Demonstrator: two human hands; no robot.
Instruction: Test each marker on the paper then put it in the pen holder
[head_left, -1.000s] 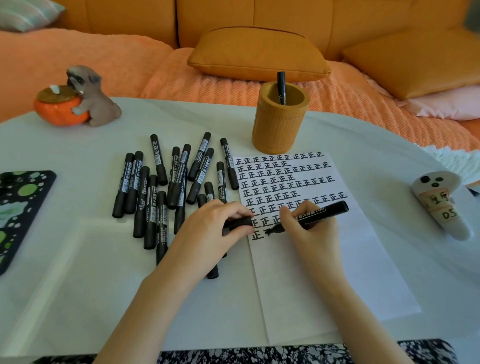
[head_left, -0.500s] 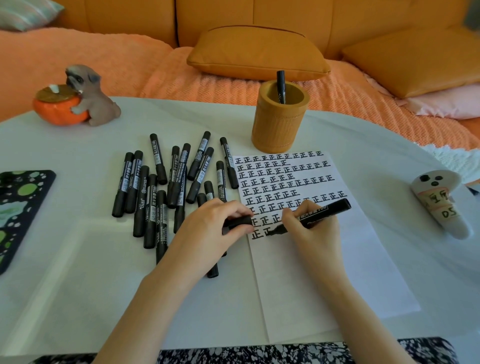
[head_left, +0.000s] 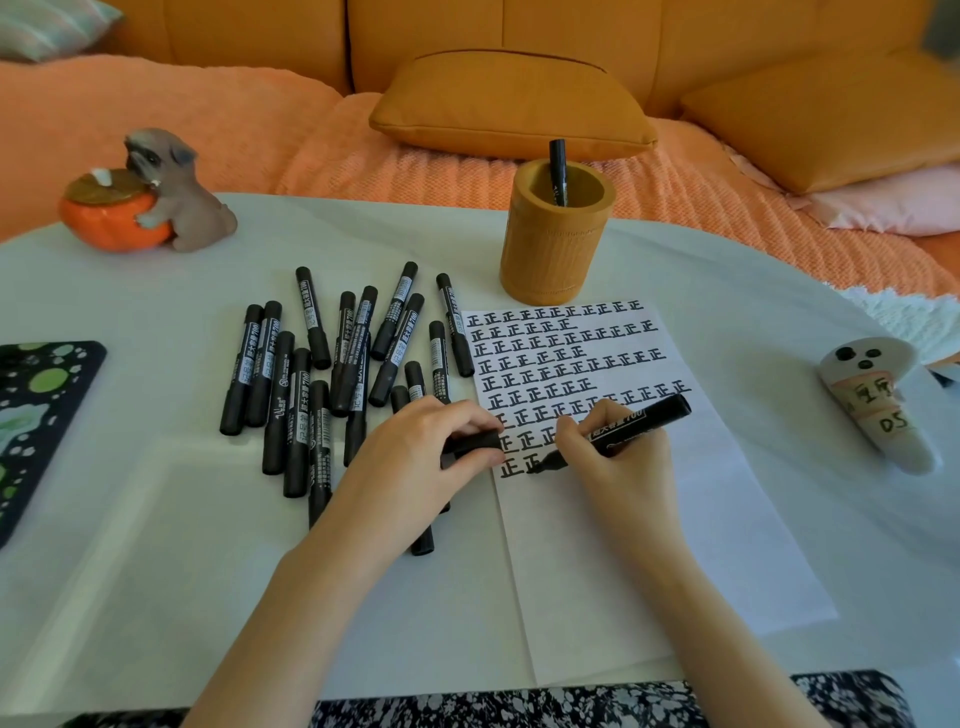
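My right hand (head_left: 618, 457) grips an uncapped black marker (head_left: 641, 421), its tip touching the white paper (head_left: 649, 545) at the lowest row of written characters. My left hand (head_left: 421, 457) rests at the paper's left edge and pinches the marker's black cap (head_left: 475, 441). Several capped black markers (head_left: 322, 364) lie in a loose pile left of the paper. The orange-brown pen holder (head_left: 556, 249) stands just beyond the paper's top edge with one black marker (head_left: 558, 166) upright in it.
A dog-and-pumpkin figurine (head_left: 150, 197) sits at the table's far left. A dark patterned mat (head_left: 31, 415) lies at the left edge. A white ghost-shaped object (head_left: 878, 405) lies at the right. Orange sofa cushions (head_left: 514, 104) are behind the white table (head_left: 156, 571).
My right hand has shifted the marker tip a little across the bottom row, adding strokes to the second character there. My left hand has stayed put with the cap.
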